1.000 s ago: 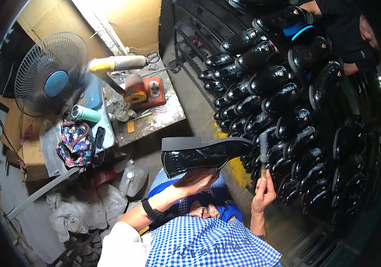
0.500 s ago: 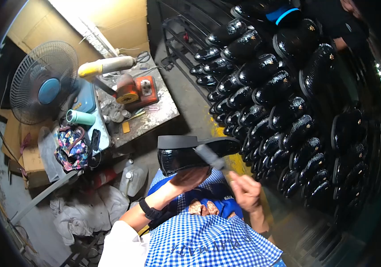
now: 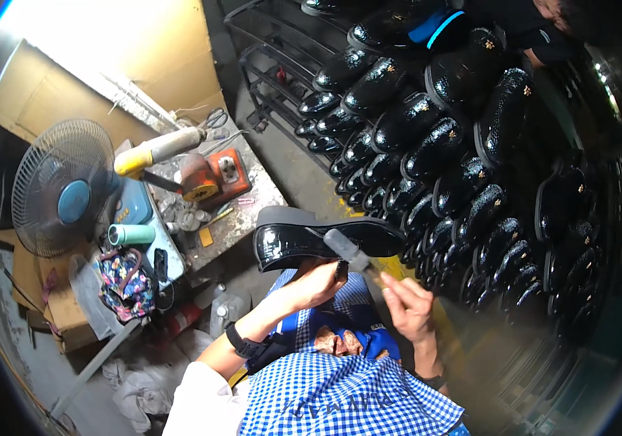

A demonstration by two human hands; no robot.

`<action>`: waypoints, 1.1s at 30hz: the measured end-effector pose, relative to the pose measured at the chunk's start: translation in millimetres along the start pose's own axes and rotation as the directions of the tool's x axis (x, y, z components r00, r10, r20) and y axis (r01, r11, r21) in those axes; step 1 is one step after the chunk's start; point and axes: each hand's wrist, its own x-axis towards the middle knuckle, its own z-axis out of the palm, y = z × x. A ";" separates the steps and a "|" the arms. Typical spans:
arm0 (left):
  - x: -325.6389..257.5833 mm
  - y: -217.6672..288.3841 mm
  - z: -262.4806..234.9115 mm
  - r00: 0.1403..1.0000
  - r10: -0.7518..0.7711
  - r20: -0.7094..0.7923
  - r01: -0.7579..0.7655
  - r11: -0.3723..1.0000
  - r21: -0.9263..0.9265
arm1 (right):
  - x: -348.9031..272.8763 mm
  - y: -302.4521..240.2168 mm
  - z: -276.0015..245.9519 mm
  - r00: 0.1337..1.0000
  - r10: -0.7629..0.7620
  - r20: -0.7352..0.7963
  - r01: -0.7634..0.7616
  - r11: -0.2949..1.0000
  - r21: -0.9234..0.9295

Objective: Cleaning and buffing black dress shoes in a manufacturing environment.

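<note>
A glossy black shoe with a thick dark sole and heel lies sideways above my lap, sole edge upward. My left hand grips it from below; its fingers are partly hidden by the shoe. In my right hand, closed in a pinch, is a flat brush with a grey head and a thin handle. The brush head overlaps the shoe's side near the middle of the sole edge. Whether the bristles touch it I cannot tell. A blue checked apron covers my lap.
Racks with many shiny black shoes stand ahead and to the right. At left, a worktable bears an orange-red machine; beside it are a fan, a green tumbler and a floral bag. A person's arm shows at far right.
The shoe has tilted, so more of its glossy side and sole edge shows. My right hand and the brush have shifted slightly to the right. The whole view has turned a little.
</note>
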 end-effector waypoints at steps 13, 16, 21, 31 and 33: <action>14.4 5.9 -58.9 0.989 0.063 0.137 -0.114 0.906 0.407 | -8.1 35.9 6.7 0.928 0.246 -0.279 -0.296 0.943 -0.153; 19.7 25.6 -104.8 0.966 0.077 0.248 -0.183 0.878 0.441 | -51.4 68.7 9.3 0.782 0.433 -0.449 -0.380 0.901 0.209; 57.6 132.6 -182.2 0.780 0.288 0.556 -0.575 0.681 0.453 | -87.3 72.0 27.1 0.567 0.481 -0.668 -0.461 0.858 0.226; 180.7 298.1 -123.8 0.450 0.736 0.507 -0.884 0.288 0.367 | -100.7 13.9 61.0 0.390 0.753 -0.529 -0.599 0.644 0.475; 215.0 303.7 -100.6 0.378 0.782 0.495 -0.899 0.183 0.397 | -114.6 15.8 71.8 0.382 0.714 -0.587 -0.496 0.694 0.521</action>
